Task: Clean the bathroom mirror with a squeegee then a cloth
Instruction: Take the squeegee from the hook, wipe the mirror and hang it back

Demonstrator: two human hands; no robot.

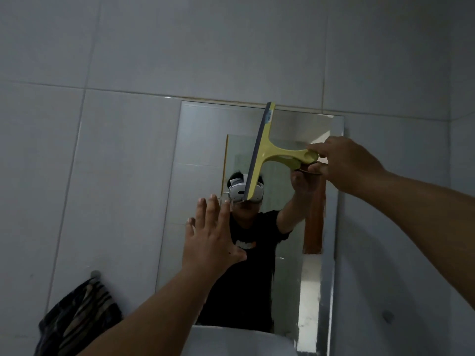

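- Gripping the yellow squeegee (267, 155) by its handle end, the right hand (344, 160) has fingers curled round it at 2 o'clock of the mirror (205, 150).
- Squeegee blade stands near upright, tilted, across the mirror's upper middle.
- Left hand (213, 235) is spread flat, fingers straight, holding nothing, at the mirror's 8 o'clock.
- A dark striped cloth (77, 314) hangs on a wall hook (95, 274) at 7 o'clock.

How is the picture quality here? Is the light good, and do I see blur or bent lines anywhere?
Head view: the light is dim and grey-blue, with no hard glare; the tile lines curve from the wide-angle lens; the mirror looks hazy and streaked; the squeegee, right hand and left hand are fairly sharp; the striped cloth is dark and soft.
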